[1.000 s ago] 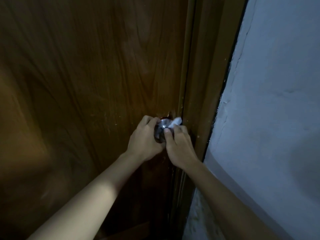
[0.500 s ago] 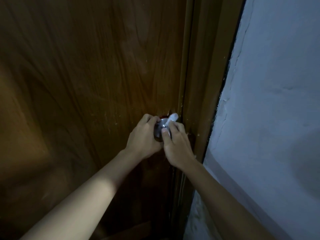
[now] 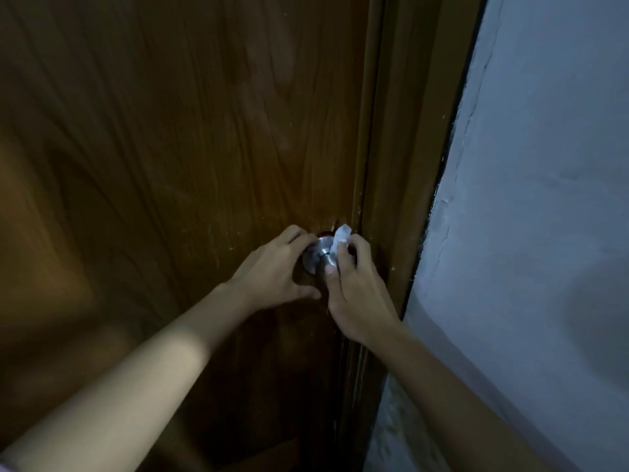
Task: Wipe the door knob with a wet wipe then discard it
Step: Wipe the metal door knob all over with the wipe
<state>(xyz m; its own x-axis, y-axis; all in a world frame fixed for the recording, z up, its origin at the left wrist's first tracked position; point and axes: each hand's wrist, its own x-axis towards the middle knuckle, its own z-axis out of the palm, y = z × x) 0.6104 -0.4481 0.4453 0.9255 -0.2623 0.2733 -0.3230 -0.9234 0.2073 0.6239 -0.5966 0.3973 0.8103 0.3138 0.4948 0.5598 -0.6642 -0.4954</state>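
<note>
— At the door knob (image 3: pixel 318 258), what is happening?
— The fingers (image 3: pixel 331 279) of the right hand (image 3: pixel 357 298) pinch a crumpled white wet wipe (image 3: pixel 340 237) against its right side. The left hand (image 3: pixel 272 270) curls round its left side, grasping it.
— How is the knob?
— Round, smooth, shiny metal. Behind it is a brown door (image 3: pixel 170 165) with wood grain; right of it the door frame (image 3: pixel 408 131), then a rough pale wall (image 3: pixel 544 233).

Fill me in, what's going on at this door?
A person is wiping the metal knob on a wooden door. The left hand grips the knob from the left, while the right hand holds a white wipe against its right side. The wipe is not yet discarded.
</note>
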